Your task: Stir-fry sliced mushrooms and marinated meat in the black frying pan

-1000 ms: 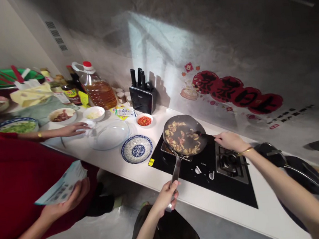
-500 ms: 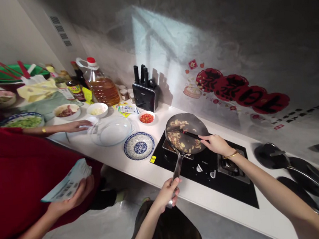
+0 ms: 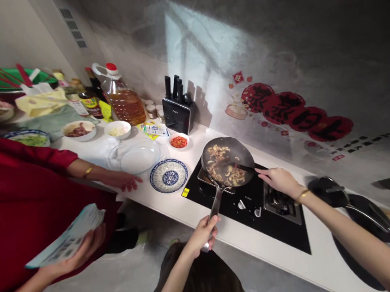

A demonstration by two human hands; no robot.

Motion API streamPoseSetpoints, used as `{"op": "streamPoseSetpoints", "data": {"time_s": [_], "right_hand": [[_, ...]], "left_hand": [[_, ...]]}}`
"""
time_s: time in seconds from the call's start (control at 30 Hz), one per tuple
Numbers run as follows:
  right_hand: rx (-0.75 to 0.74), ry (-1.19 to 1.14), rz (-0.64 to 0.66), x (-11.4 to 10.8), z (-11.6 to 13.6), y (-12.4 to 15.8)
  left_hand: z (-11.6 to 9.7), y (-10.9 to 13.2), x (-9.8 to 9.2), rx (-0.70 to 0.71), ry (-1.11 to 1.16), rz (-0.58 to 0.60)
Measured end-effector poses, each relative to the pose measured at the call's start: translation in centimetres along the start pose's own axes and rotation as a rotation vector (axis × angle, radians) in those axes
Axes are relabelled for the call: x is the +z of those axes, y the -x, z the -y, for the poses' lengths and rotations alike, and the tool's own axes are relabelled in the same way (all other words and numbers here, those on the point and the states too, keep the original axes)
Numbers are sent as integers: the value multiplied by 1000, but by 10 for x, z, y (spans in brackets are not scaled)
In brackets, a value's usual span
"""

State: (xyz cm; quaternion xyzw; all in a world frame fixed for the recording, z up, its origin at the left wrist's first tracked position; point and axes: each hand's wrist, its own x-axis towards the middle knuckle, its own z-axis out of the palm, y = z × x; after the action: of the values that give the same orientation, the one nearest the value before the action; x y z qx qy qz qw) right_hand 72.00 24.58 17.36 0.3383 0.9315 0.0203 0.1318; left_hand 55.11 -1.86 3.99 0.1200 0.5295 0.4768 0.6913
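Observation:
My left hand (image 3: 204, 234) is wrapped round the metal handle of a dark frying pan (image 3: 241, 149), which sits on the left burner of the black gas stove (image 3: 230, 214). Inside the pan lie browned, sliced pieces of food (image 3: 231, 175), spread in patches. My right hand (image 3: 283, 183), with a gold bangle at the wrist, grips the black handle of a spatula (image 3: 247, 168). The spatula's working end is down among the food, so its shape is hard to make out. Left of the stove stands a blue-and-white patterned plate (image 3: 169, 175).
A co-worker in red stands at left, one hand (image 3: 121, 178) over the counter edge, the other holding a pale packet (image 3: 68, 238). Behind are a chilli bowl (image 3: 179, 141), a glass dish (image 3: 139, 157), a knife block (image 3: 177, 114) and an oil jug (image 3: 126, 106). Dark pans (image 3: 370, 220) lie right.
My right hand has drawn the spatula to the right and slightly down across the pan, shifting the food. The co-worker's free hand has come forward from the glass dish to the counter edge.

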Motion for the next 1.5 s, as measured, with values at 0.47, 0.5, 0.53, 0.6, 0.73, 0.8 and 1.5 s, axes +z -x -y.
{"op": "streamPoseSetpoints", "data": {"time_s": [0.47,0.5,0.53,0.6,0.73,0.8,1.5], "right_hand": [[40,-84,167,-42,-53,15],[40,-116,101,-29,-43,7],[52,-157,34,-15,-32,-3],[111,-241,-65,11,-11,-26],[120,-368,-53,26,8,-52],[44,-375,-1,13,0,-43],[-10,-323,137,-10,-53,0]], "left_hand": [[4,-3,-2,23,17,11],[3,-3,-2,24,12,11],[3,-3,-2,24,8,11],[2,-2,-1,18,2,7],[0,0,-1,5,1,-4],[0,1,-1,3,4,-1],[7,-5,-3,14,16,7]]}}
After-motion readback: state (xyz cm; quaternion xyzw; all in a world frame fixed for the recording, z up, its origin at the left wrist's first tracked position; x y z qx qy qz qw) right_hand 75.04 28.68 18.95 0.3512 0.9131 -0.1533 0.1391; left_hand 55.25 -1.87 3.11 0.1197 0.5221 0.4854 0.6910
